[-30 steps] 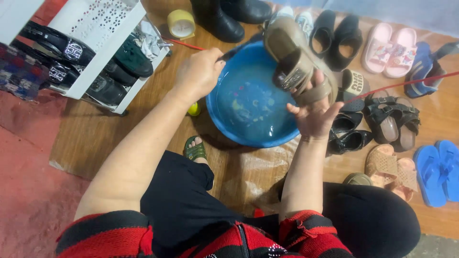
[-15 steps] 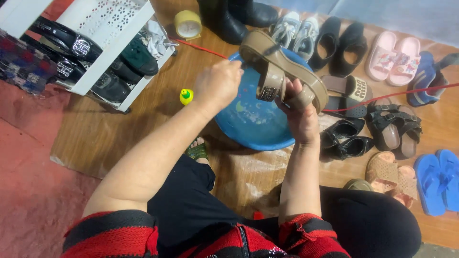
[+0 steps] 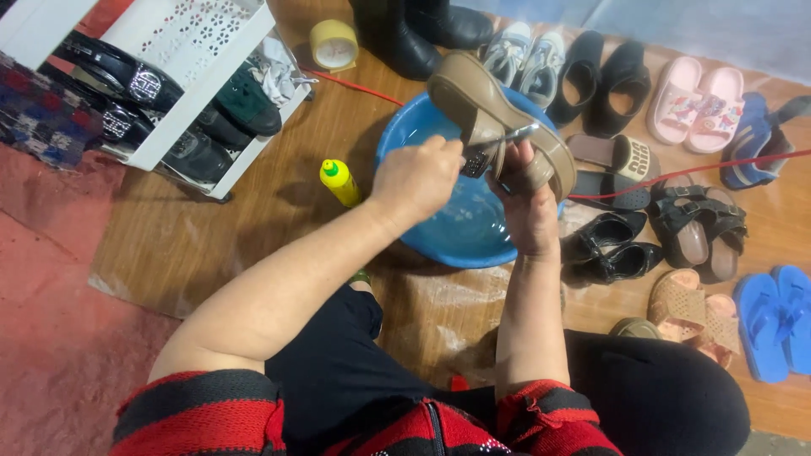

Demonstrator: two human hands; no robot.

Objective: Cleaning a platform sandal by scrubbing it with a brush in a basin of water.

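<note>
My right hand (image 3: 530,207) grips a brown wedge sandal (image 3: 483,100) and holds it tilted, sole up, above a blue basin (image 3: 397,139) with water in it. My left hand (image 3: 418,177) is closed on a small brush (image 3: 507,139) with a thin grey handle, its head pressed against the sandal's strap side. Both hands meet over the middle of the basin, and the sandal's straps are partly hidden by my fingers.
A yellow bottle with a green cap (image 3: 340,181) stands left of the basin. A white shoe rack (image 3: 194,93) with dark shoes is at far left. Black boots (image 3: 405,34), grey sneakers (image 3: 524,59), pink slippers (image 3: 701,101), black sandals (image 3: 697,224) and blue flip-flops (image 3: 773,321) line the wooden floor. A red cord (image 3: 676,173) crosses it.
My right hand lifted the sandal up out of the basin. My left hand left the basin's rim and came to the sandal with the brush.
</note>
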